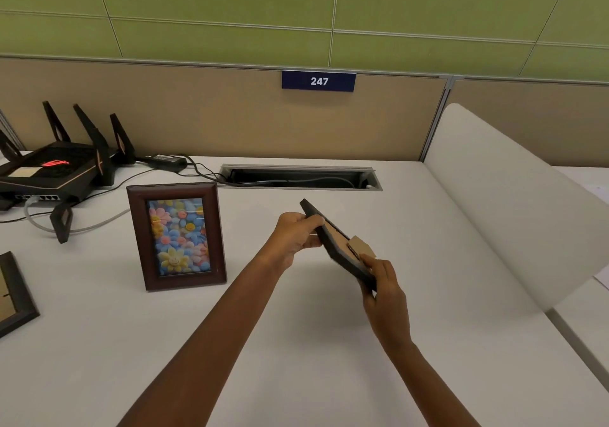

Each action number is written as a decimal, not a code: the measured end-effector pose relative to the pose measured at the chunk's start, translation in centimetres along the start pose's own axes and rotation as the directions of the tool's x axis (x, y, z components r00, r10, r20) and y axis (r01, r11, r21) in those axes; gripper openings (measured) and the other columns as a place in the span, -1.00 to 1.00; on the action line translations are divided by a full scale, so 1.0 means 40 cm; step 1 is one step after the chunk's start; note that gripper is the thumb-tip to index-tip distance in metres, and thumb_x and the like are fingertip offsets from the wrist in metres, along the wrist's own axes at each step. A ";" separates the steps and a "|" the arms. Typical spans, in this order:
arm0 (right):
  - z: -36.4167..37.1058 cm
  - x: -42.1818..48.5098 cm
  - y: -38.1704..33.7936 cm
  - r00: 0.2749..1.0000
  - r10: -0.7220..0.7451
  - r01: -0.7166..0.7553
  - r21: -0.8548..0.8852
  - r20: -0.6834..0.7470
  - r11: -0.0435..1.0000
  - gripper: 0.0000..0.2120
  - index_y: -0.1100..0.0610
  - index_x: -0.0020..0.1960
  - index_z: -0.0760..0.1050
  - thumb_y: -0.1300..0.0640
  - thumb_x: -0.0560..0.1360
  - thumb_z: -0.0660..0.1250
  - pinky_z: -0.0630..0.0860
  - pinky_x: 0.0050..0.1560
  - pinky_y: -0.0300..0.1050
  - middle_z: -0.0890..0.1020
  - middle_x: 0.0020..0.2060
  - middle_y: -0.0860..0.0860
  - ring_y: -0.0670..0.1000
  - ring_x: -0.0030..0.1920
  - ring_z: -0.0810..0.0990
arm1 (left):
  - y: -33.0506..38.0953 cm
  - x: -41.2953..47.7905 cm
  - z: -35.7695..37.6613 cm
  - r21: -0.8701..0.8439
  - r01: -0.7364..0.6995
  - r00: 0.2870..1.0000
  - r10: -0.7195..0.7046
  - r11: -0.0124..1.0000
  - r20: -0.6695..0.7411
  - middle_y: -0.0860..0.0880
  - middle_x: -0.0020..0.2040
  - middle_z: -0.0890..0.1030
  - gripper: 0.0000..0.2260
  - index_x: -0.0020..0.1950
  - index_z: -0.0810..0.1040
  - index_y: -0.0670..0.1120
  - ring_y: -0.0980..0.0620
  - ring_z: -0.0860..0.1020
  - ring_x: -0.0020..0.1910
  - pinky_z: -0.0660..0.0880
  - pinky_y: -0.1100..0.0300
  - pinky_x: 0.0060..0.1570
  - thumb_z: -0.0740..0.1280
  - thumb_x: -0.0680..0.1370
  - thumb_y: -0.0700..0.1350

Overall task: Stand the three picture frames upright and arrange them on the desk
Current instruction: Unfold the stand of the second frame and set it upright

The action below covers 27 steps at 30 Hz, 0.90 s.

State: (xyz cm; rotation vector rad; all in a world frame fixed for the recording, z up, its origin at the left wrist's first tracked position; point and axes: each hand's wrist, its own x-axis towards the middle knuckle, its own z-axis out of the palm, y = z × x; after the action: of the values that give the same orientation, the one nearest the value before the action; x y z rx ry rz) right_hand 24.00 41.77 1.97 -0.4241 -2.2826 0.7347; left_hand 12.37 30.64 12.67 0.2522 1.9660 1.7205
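Observation:
A dark wooden picture frame (pixel 176 236) with a bright flower picture stands upright on the white desk (pixel 296 344), left of centre. I hold a second dark frame (pixel 333 245) in the air above the desk, tilted, its brown cardboard back and stand flap facing me. My left hand (pixel 296 234) grips its upper end. My right hand (pixel 384 290) grips its lower end, thumb by the flap. A third frame (pixel 14 295) lies flat, back up, at the left edge, partly cut off.
A black router (pixel 56 169) with antennas and cables sits at the back left. A cable slot (pixel 300 177) is open in the desk by the beige partition. A white curved divider (pixel 514 206) bounds the right side.

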 end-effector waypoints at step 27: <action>0.036 0.122 -0.089 0.708 0.155 -0.687 0.623 0.689 0.374 -0.85 -0.04 0.05 0.49 0.06 0.51 0.22 0.64 -0.24 -0.22 0.71 -0.13 -0.10 -0.08 -0.12 0.70 | -0.135 0.028 -0.114 -0.258 -0.171 0.968 0.113 0.951 -0.224 -0.13 0.02 0.55 -0.76 -0.01 0.42 -0.17 -0.04 0.54 -0.03 0.49 0.19 -0.12 0.09 0.61 -0.02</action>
State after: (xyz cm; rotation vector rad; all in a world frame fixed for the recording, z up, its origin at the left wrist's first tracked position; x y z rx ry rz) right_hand 19.22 40.80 5.80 -0.3613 -1.8424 2.4274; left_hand 10.21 26.21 7.49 0.1219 1.8551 2.1663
